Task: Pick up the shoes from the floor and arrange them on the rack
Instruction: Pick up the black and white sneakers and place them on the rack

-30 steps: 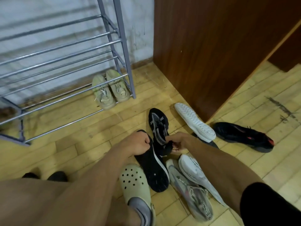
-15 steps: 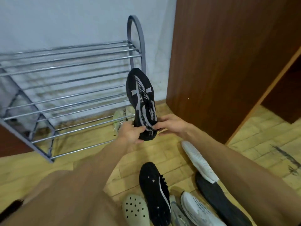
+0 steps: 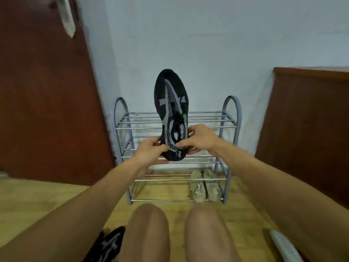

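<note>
item i log: black knit shoe with grey pattern [image 3: 171,103], toe up, heel clasped by left hand [image 3: 151,153] and right hand [image 3: 201,138] (both closed on it), before grey metal tube rack [image 3: 231,120].

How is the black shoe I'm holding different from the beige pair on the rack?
The black shoe is dark with grey patterning; the beige pair is pale. It is held up, toe upward, by the left hand and right hand; the pair lies flat at the rack bottom. Both are laced.
</note>
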